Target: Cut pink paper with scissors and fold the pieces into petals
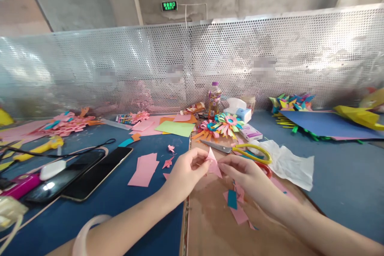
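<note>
Over the brown board, a small folded piece of pink paper [213,165] is held up between both hands, its pointed tip upward. My left hand [189,168] pinches its left side between thumb and fingers. From the right, my right hand [240,170] is closed with its fingertips at the paper's edge. Scissors [253,153] with yellow handles lie just behind my right hand. To the left of my left hand are small folded pink pieces [168,162] and several pink paper strips [144,170]. Pink scraps and a blue-green scrap [232,199] lie below my right hand.
Two phones [97,174] and a yellow glue gun [39,150] lie left. Behind stand a drink bottle [214,102], paper flowers [229,123] and a tissue pack [243,114]. Crumpled white tissue [289,162] lies right. A perforated metal partition [144,60] closes off the back.
</note>
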A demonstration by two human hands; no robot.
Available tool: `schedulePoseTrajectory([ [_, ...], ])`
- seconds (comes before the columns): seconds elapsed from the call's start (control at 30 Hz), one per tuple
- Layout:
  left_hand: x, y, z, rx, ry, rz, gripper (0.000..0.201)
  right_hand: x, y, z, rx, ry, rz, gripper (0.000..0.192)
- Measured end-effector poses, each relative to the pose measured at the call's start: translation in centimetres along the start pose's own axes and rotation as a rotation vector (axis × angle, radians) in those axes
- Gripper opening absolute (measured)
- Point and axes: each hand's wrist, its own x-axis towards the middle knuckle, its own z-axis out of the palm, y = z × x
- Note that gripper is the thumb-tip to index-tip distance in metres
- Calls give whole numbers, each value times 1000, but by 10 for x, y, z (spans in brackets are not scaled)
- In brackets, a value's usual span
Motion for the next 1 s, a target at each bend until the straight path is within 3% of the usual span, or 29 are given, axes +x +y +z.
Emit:
schedulePoseTrajectory([
  [0.47,-4,-2,-1,10,-92,99,9,1,-1,-1,47,-23,-12,23],
  [1.0,-5,0,1,-12,-104,69,15,1,3,-2,129,13,40,21],
])
